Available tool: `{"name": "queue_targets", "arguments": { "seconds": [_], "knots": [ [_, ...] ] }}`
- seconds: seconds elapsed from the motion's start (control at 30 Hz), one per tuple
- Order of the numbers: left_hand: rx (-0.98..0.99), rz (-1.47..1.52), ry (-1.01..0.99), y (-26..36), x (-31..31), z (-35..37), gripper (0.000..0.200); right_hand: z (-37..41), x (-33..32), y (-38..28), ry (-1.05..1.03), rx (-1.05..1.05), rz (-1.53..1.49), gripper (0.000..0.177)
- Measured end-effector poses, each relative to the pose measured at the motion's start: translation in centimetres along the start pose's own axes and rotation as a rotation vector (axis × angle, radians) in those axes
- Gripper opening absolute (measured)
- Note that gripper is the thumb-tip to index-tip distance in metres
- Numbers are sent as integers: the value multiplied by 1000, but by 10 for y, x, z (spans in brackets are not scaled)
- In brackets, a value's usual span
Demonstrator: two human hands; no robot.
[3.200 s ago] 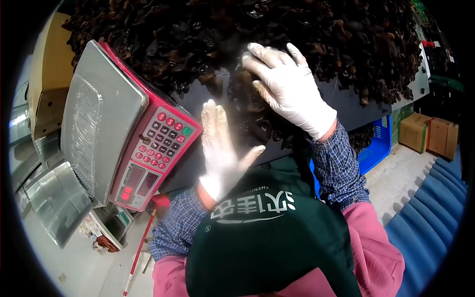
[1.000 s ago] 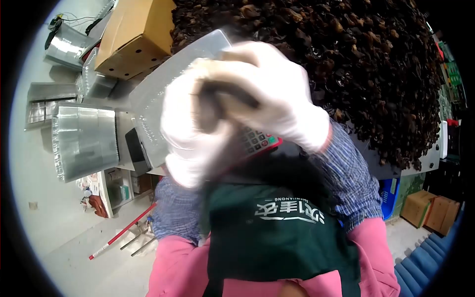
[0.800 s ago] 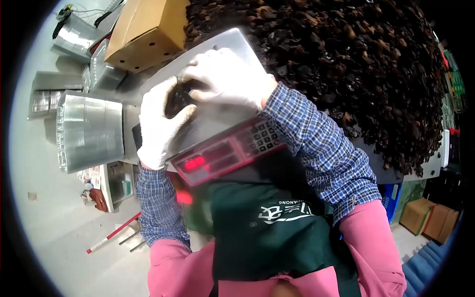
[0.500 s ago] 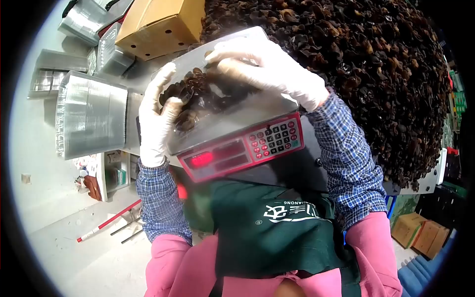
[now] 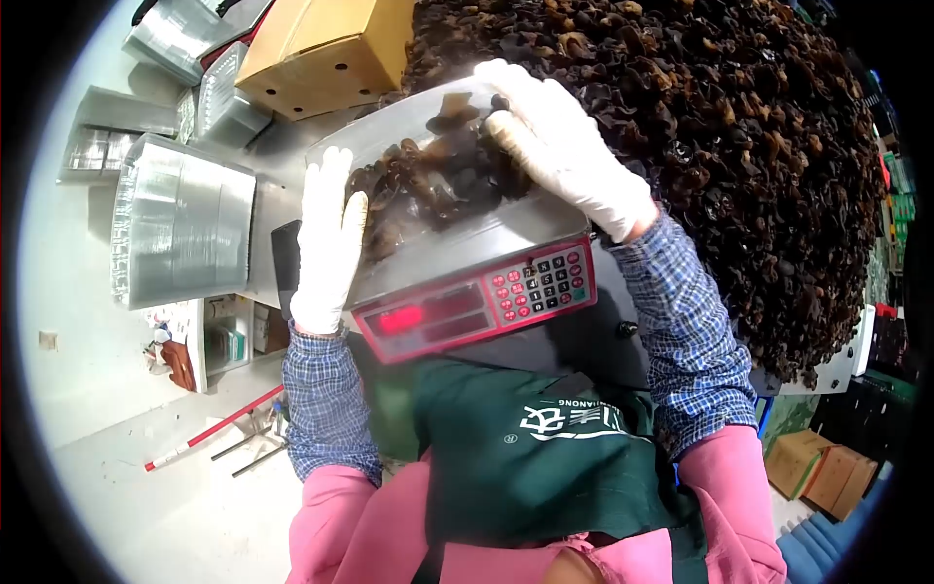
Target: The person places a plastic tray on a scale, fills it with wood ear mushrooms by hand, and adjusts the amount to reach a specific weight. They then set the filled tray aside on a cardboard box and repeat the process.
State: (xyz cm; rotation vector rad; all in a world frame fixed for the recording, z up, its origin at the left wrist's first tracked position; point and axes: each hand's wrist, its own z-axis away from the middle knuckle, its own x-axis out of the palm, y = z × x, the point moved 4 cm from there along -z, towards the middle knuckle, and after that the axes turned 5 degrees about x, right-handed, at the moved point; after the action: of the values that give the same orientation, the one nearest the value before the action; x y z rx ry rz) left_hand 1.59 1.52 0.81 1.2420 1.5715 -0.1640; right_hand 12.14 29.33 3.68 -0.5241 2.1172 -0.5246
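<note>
Left hand and right hand are spread beside the fungus on the scale; a careless push could slide pieces over its far edge.

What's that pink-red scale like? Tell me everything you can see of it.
The scale has a pinkish-red casing and a broad, grey, metallic-looking pan bearing glossy dark pieces. Its front panel carries a black-and-red keypad and a red-lit display, too blurred to read. It stands on a grey table, slanted in the view, beside a large heap of similar pieces. The left hand and right hand overlap the pan's edges; whether they touch it is unclear.
</note>
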Motion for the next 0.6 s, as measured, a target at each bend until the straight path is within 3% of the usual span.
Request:
{"name": "queue_targets", "arguments": {
  "seconds": [0.03, 0.07, 0.2, 0.3, 0.33, 0.4, 0.47, 0.5, 0.6],
  "knots": [
    [16, -19, -26, 1, 2, -2, 47, -5, 1, -11, -93, -80, 20, 43],
    [32, -37, -53, 1, 4, -4, 48, 0, 13, -10, 37, -205, 17, 36],
    [72, -67, -95, 10, 0, -6, 51, 11, 26, -21, -111, -164, 24, 28],
    [93, -102, -131, 15, -2, -9, 54, 20, 33, -16, 26, -269, 27, 28],
    [91, -91, -156, 14, -1, -9, 55, 21, 21, -18, -14, -284, 33, 27],
    [53, 52, -170, 20, -5, -14, 51, 17, -5, -12, -94, -198, -207, 29],
    [-50, 309, -63, 11, 0, -8, 54, 37, -54, -9, -26, 3, -422, 29],
    [-11, 311, -34, 4, -2, -7, 56, 52, -82, -6, 8, 74, -385, 29],
    [-196, 513, 121, 1, -12, 0, 56, 121, -160, 14, 44, 275, 137, 29]
  ]
}}
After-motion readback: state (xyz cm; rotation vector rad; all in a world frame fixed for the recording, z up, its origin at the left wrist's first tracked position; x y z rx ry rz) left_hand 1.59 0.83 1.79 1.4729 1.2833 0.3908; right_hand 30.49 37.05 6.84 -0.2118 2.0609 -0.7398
